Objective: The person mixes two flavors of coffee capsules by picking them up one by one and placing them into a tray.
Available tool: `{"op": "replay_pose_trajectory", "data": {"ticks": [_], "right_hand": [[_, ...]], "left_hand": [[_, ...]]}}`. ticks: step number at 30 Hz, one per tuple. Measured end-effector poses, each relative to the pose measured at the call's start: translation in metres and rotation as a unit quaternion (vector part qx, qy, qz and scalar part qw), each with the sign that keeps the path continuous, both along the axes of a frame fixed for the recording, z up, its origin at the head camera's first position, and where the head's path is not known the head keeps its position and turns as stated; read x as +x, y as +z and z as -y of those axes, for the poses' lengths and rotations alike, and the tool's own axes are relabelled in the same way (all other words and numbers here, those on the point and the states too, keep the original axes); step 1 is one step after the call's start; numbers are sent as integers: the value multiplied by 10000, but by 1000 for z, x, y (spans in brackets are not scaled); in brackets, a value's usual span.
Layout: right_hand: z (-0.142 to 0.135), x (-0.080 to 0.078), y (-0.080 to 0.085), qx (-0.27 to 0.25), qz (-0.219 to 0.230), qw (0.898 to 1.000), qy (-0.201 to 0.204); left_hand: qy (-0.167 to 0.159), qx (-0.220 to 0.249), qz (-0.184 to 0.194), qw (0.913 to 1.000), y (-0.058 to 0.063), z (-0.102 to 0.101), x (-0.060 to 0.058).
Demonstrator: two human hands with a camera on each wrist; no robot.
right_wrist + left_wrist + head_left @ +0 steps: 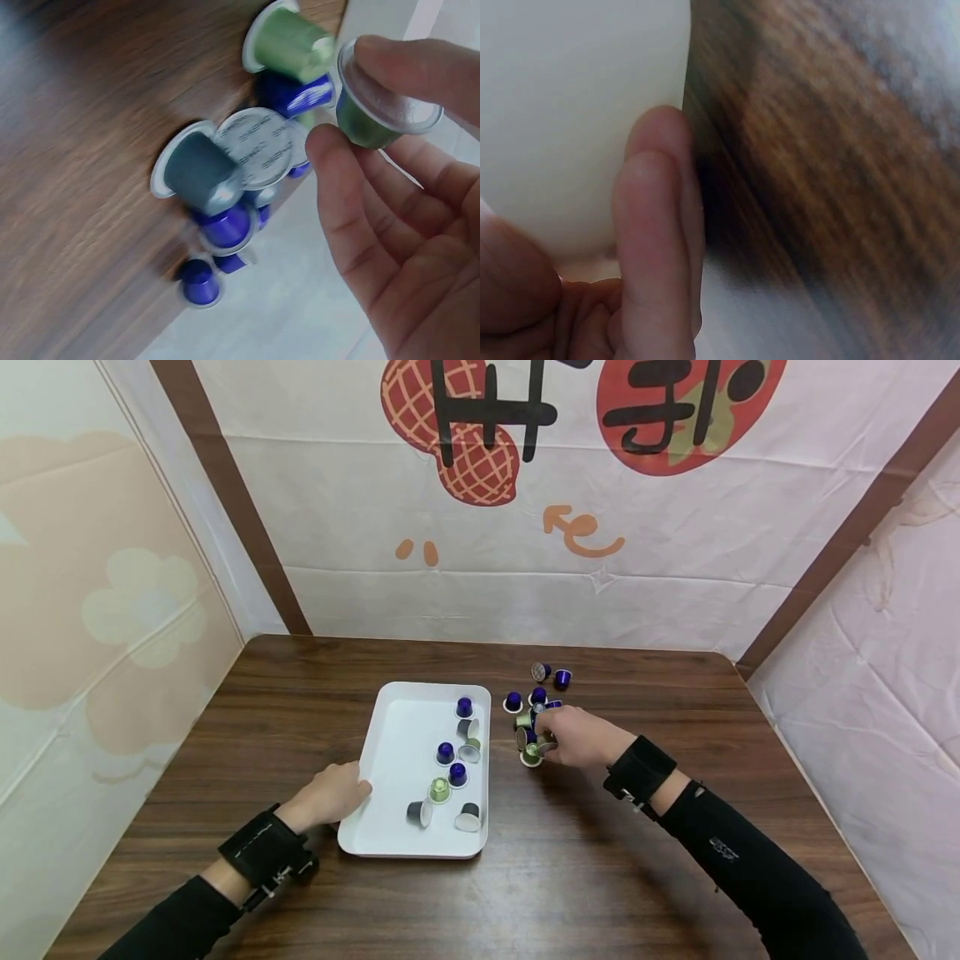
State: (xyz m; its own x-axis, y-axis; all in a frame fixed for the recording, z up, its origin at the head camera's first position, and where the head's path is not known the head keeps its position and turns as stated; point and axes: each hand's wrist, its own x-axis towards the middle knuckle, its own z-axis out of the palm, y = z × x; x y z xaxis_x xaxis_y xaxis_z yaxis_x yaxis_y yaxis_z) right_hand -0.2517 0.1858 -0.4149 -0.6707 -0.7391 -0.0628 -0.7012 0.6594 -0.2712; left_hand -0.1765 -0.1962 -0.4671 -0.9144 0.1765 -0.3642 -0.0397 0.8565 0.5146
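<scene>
My left hand (pixel 330 795) grips the left rim of a white tray (pixel 397 727), thumb over the edge. In the left wrist view its fingers (pixel 652 225) lie against the tray's pale surface. Blue, green and grey-black coffee capsules stand or lie in the tray's right half. Right of the tray, my right hand (pixel 579 737) is at a cluster of capsules. Up close in the right wrist view, thumb and fingers pinch a green coffee capsule (pixel 366 126) by its foil lid. Beside it lie a light green capsule (pixel 289 41), a dark grey-green one (pixel 199 172) and several blue ones.
The wooden table (pixel 600 877) reaches to a printed cloth (pixel 525 602) at the back. Two capsules, one a blue capsule (pixel 562 678), lie at the far end of the cluster. Cloth walls stand at left and right.
</scene>
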Motion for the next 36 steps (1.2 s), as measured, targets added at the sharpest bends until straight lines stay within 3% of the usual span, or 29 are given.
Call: {"op": "replay_pose_trajectory", "data": {"ticks": [4, 12, 29, 36], "right_hand": [[12, 0, 6, -97, -210, 9996, 179], [43, -2, 16, -25, -319, 9994, 123], [112, -16, 8, 30, -58, 10000, 5], [130, -21, 3, 26, -209, 9998, 31]], "left_hand": [[35, 25, 59, 10000, -1, 0, 0], [68, -19, 90, 9999, 1, -1, -1], [-38, 70, -16, 10000, 0, -1, 0], [-65, 50, -40, 10000, 3, -1, 2]]}}
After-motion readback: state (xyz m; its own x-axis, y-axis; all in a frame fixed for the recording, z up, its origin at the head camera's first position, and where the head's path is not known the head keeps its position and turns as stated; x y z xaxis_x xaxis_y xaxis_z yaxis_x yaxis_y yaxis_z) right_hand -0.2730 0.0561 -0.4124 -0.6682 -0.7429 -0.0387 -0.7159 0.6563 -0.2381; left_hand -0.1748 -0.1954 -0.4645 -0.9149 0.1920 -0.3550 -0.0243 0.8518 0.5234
